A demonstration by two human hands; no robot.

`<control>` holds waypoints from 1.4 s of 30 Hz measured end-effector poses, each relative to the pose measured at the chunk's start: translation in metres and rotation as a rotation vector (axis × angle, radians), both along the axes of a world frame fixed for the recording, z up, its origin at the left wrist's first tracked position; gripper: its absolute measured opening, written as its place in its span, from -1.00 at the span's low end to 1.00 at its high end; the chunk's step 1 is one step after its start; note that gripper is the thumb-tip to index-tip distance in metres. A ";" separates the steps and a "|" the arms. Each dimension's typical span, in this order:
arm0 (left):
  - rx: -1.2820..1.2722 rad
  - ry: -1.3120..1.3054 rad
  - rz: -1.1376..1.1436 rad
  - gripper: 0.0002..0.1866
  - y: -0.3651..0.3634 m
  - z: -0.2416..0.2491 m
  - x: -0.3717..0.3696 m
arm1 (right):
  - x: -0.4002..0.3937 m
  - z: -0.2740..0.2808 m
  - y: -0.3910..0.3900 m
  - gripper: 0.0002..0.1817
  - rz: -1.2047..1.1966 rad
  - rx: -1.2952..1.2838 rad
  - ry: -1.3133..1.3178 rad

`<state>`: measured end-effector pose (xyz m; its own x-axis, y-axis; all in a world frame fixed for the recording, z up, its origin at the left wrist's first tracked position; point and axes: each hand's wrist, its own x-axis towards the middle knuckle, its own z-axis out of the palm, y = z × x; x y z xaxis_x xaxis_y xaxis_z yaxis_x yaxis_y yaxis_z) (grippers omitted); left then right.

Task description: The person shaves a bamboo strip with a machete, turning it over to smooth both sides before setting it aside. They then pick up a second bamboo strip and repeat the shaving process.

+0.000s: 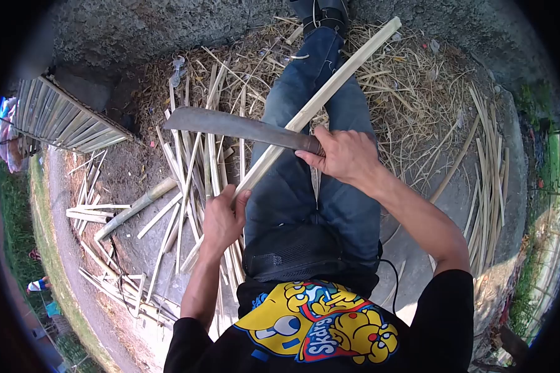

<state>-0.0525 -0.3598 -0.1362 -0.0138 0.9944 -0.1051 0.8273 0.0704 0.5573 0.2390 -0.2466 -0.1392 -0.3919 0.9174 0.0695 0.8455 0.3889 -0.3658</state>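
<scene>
A long pale bamboo strip runs diagonally above my outstretched legs. My left hand is closed round its lower part. In my right hand is the handle of a machete, with my fingers wrapped round it. The wide dark blade points left and lies across the strip, near the strip's middle. Whether the blade's edge is in the wood cannot be made out. The strip's lower end reaches past my left hand toward my lap.
Cut bamboo strips lie in a loose pile at left, beside a thicker bamboo pole. More strips lie at right. Shavings cover the ground round my legs. A slatted bamboo panel stands at upper left, and a rough wall runs behind my feet.
</scene>
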 end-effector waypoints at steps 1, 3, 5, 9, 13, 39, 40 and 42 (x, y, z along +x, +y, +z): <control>-0.052 0.072 0.031 -0.59 -0.005 0.016 -0.008 | 0.012 0.001 0.007 -0.31 -0.005 0.069 -0.006; -0.064 0.068 -0.001 -0.58 -0.009 0.026 -0.011 | 0.027 0.010 0.018 -0.37 0.006 0.029 -0.088; -0.079 0.086 0.002 -0.60 -0.002 0.023 -0.014 | 0.019 0.003 0.015 -0.37 -0.030 -0.027 -0.067; 0.003 0.064 -0.022 -0.60 -0.007 0.023 -0.009 | -0.007 0.013 -0.019 -0.38 0.078 -0.043 -0.005; -0.063 0.113 0.023 -0.59 -0.026 0.035 -0.036 | 0.055 -0.005 0.043 -0.37 -0.031 0.108 -0.088; 0.163 0.189 -0.005 -0.72 -0.014 0.037 -0.063 | 0.001 0.070 -0.010 -0.29 0.159 0.107 -0.132; 0.130 0.190 0.079 -0.74 -0.023 0.036 -0.092 | 0.036 0.059 0.013 -0.29 0.090 0.236 -0.144; 0.116 0.269 0.145 -0.77 -0.065 0.023 -0.180 | 0.134 0.082 0.083 -0.28 -0.458 0.044 -0.071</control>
<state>-0.2326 -0.4249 -0.1135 -0.1686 0.9851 0.0351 0.9319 0.1477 0.3312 0.3727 -0.1636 -0.0575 0.0480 0.9939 0.0997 0.9560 -0.0168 -0.2928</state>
